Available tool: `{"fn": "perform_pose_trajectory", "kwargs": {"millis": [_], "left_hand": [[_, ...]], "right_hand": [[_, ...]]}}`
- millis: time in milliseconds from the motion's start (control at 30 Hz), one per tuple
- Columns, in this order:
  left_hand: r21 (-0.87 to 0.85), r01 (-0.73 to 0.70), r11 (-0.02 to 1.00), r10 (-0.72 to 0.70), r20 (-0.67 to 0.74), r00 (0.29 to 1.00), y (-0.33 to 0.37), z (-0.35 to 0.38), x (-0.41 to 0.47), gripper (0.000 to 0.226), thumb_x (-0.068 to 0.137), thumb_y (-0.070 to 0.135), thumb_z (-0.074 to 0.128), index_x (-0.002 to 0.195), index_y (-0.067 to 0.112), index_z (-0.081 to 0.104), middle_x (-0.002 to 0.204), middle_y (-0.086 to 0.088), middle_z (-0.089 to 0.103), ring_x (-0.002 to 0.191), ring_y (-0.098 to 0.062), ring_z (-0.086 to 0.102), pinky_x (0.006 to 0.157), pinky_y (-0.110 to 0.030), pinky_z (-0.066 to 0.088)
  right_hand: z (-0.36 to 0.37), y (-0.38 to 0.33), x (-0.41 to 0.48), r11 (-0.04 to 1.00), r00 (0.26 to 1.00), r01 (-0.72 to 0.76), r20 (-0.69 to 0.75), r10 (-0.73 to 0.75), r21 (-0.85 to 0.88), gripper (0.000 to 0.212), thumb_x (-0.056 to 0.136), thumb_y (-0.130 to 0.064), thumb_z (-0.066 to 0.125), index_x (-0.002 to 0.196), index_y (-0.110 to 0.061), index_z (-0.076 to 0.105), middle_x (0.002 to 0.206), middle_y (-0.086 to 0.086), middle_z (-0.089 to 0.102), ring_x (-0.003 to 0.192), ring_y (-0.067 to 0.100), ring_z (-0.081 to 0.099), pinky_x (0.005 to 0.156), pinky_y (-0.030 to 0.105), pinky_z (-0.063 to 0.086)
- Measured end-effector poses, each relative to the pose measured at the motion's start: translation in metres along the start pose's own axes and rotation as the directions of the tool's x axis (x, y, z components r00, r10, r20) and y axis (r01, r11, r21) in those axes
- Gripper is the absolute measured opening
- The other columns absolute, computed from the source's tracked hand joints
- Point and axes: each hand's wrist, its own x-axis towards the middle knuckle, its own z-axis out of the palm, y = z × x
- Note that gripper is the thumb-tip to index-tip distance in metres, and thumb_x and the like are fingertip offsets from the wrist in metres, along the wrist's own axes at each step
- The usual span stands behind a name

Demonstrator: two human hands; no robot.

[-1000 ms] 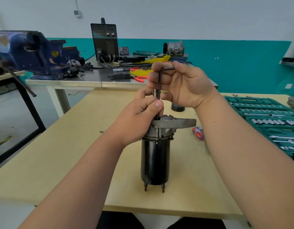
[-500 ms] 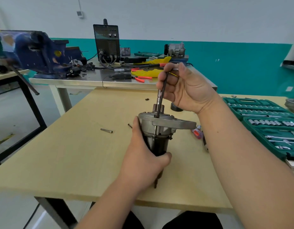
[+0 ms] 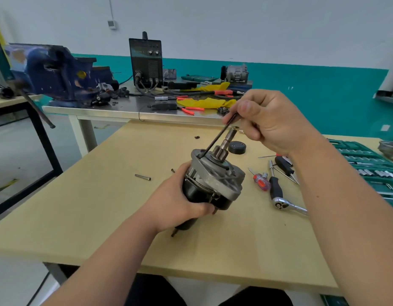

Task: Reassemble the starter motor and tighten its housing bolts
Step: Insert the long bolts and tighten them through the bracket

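The left grip (image 3: 175,206) was curled around the black body of the starter motor (image 3: 215,177), holding it tilted over the middle of the desk (image 3: 91,217) with its pinion shaft pointing toward 1 o'clock. The right grip (image 3: 272,122) pinched a hex key (image 3: 217,138), whose tip sat at the housing's 10 o'clock edge. A ratchet (image 3: 279,195) and a red screwdriver (image 3: 260,181) lay at the motor's 3 o'clock. A loose bolt (image 3: 142,177) lay at its 9 o'clock.

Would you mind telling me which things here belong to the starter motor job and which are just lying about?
In use: starter motor, gripped by the left hand; hex key, held by the right hand; loose bolt, probably.
Lying about: ratchet, red screwdriver, black cap, socket set, blue vise, welder.
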Motion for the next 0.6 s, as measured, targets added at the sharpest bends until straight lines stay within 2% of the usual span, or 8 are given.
{"fn": "perform_pose_trajectory", "kwargs": {"millis": [100,167,233,367,433,500,567,600], "left_hand": [[0.021,-0.022,1.0,0.022,-0.033,0.999,-0.001,0.003,-0.003,0.081,0.056,0.035,0.085,0.124,0.048,0.044,0.11,0.022,0.065,0.098,0.003,0.062,0.087,-0.028,0.052],[0.043,-0.038,0.998,0.041,-0.077,0.996,0.0,0.007,-0.006,0.08,0.057,0.036,0.084,0.124,0.051,0.043,0.106,0.025,0.065,0.092,0.006,0.063,0.076,-0.018,0.053],[0.036,-0.035,0.999,0.039,-0.115,0.993,0.0,0.012,-0.01,0.08,0.056,0.037,0.083,0.123,0.053,0.043,0.102,0.026,0.065,0.086,0.006,0.063,0.066,-0.013,0.053],[0.056,-0.013,0.998,0.023,-0.185,0.983,-0.001,0.019,-0.014,0.073,0.053,0.044,0.081,0.117,0.049,0.046,0.096,0.026,0.066,0.083,0.009,0.062,0.066,-0.011,0.051],[0.042,-0.013,0.999,0.022,-0.205,0.979,-0.002,0.021,-0.015,0.071,0.052,0.043,0.082,0.114,0.049,0.048,0.094,0.027,0.065,0.081,0.009,0.062,0.064,-0.01,0.05],[0.006,-0.019,1.0,0.02,-0.208,0.978,-0.002,0.022,-0.016,0.07,0.052,0.041,0.083,0.113,0.05,0.049,0.096,0.029,0.064,0.081,0.008,0.063,0.063,-0.012,0.051],[-0.06,-0.023,0.998,0.009,-0.213,0.977,-0.001,0.02,-0.016,0.069,0.05,0.038,0.082,0.112,0.046,0.052,0.098,0.026,0.066,0.084,0.003,0.065,0.067,-0.019,0.054],[-0.109,-0.024,0.994,0.0,-0.216,0.976,-0.001,0.017,-0.016,0.067,0.049,0.037,0.082,0.111,0.043,0.055,0.098,0.022,0.067,0.086,0.0,0.066,0.069,-0.022,0.054]], "right_hand": [[0.014,-0.004,0.002,0.995,0.985,-0.064,-0.167,0.05,-0.079,0.033,0.078,-0.049,0.072,0.06,-0.024,0.061,0.067,0.003,0.07,0.039,0.014,0.039,0.043,0.024,0.029],[0.026,-0.006,0.003,0.973,0.92,-0.148,-0.385,0.071,-0.175,0.038,0.085,-0.04,0.069,0.056,-0.021,0.053,0.056,0.001,0.066,0.034,0.007,0.043,0.039,0.018,0.032],[0.033,-0.005,0.0,0.934,0.837,-0.232,-0.545,0.05,-0.27,0.041,0.086,-0.041,0.066,0.054,-0.022,0.049,0.05,-0.003,0.063,0.035,0.002,0.048,0.041,0.023,0.036],[0.041,-0.001,-0.008,0.888,0.816,-0.196,-0.572,-0.088,-0.415,0.037,0.088,-0.044,0.06,0.059,-0.023,0.054,0.053,-0.007,0.064,0.046,0.0,0.053,0.05,0.02,0.047],[0.042,0.0,-0.01,0.939,0.796,-0.067,-0.586,-0.154,-0.338,0.033,0.09,-0.043,0.056,0.064,-0.023,0.059,0.055,-0.007,0.064,0.052,0.004,0.058,0.057,0.027,0.053],[0.027,-0.002,-0.011,0.985,0.726,0.109,-0.667,-0.17,-0.133,0.033,0.091,-0.042,0.054,0.064,-0.026,0.062,0.055,-0.004,0.063,0.054,0.014,0.064,0.058,0.034,0.057],[0.004,0.002,-0.013,0.976,0.741,0.171,-0.671,-0.039,0.132,0.035,0.093,-0.038,0.053,0.063,-0.026,0.064,0.051,-0.005,0.056,0.049,0.016,0.061,0.055,0.034,0.056],[-0.002,0.008,-0.015,0.966,0.774,0.102,-0.629,0.073,0.237,0.033,0.095,-0.036,0.052,0.067,-0.025,0.063,0.051,-0.006,0.051,0.047,0.014,0.057,0.055,0.034,0.056]]}}
